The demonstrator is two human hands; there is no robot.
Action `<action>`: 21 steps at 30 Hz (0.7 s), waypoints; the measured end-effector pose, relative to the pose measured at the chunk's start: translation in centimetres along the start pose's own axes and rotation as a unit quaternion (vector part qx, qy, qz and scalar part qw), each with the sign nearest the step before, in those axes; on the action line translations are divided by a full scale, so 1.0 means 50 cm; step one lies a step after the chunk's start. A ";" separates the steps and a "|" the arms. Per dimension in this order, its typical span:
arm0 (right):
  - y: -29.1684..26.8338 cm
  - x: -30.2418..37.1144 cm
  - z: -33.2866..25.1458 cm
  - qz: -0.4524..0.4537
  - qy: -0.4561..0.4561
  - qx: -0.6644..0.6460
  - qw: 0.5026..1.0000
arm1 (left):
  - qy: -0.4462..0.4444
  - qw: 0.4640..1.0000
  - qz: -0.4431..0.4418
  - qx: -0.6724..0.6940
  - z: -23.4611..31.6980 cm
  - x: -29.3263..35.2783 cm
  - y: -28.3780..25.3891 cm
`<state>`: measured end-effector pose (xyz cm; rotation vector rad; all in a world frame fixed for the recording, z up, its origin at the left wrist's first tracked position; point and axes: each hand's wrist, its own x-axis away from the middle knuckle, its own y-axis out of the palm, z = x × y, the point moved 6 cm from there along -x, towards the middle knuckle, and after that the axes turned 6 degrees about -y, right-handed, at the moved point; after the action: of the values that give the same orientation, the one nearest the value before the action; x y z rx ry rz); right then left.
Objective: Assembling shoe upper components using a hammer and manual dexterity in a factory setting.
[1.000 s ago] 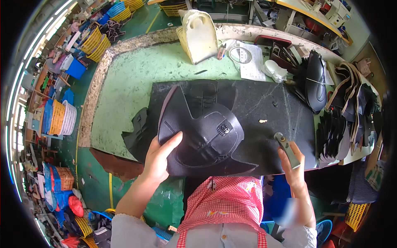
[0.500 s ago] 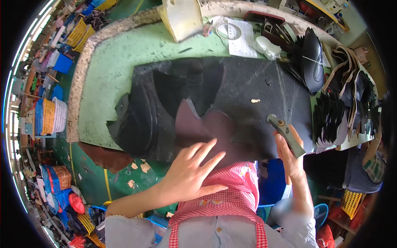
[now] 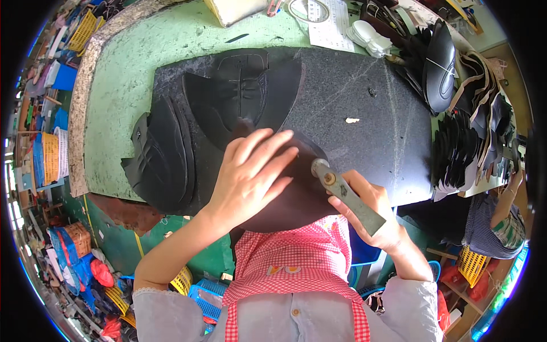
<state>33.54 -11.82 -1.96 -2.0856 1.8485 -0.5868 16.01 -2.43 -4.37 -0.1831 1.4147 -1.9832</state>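
The left hand (image 3: 250,176), open with its fingers slightly spread, covers part of a dark shaped piece (image 3: 279,208) at the near edge of the black board (image 3: 359,137). Whether the fingertips press on it I cannot tell, and its full outline is hidden. At the hand's 4 o'clock, the right hand (image 3: 376,208) is closed round a hammer (image 3: 354,200), hiding most of the handle. A creased black upper (image 3: 242,94) lies at the left hand's 12 o'clock, another (image 3: 162,162) at 9.

The view's top edge cuts off a cream block (image 3: 236,11) at 12 o'clock. A blue bin (image 3: 364,251) at 5 is partly hidden by the right hand and arm, its contents unseen. At 7, a blue basket (image 3: 206,302) holds something pale, hard to identify. The contents of the yellow basket (image 3: 474,265) at 4 and white basket (image 3: 61,151) at 9 are unclear.
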 end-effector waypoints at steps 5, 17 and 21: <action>-0.005 -0.032 -0.007 -0.049 0.028 0.047 0.997 | 0.006 1.000 -0.015 0.008 -0.004 0.007 0.014; -0.008 -0.049 0.011 -0.075 0.038 -0.093 0.992 | 0.012 0.999 -0.013 0.051 -0.009 0.005 0.021; -0.002 -0.060 -0.008 -0.072 0.040 -0.053 0.995 | 0.020 0.999 -0.023 0.043 -0.009 0.005 0.022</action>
<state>33.14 -8.81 -1.89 -2.3114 1.8200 -0.6277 16.11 -2.40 -5.58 -0.1402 1.3584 -2.0910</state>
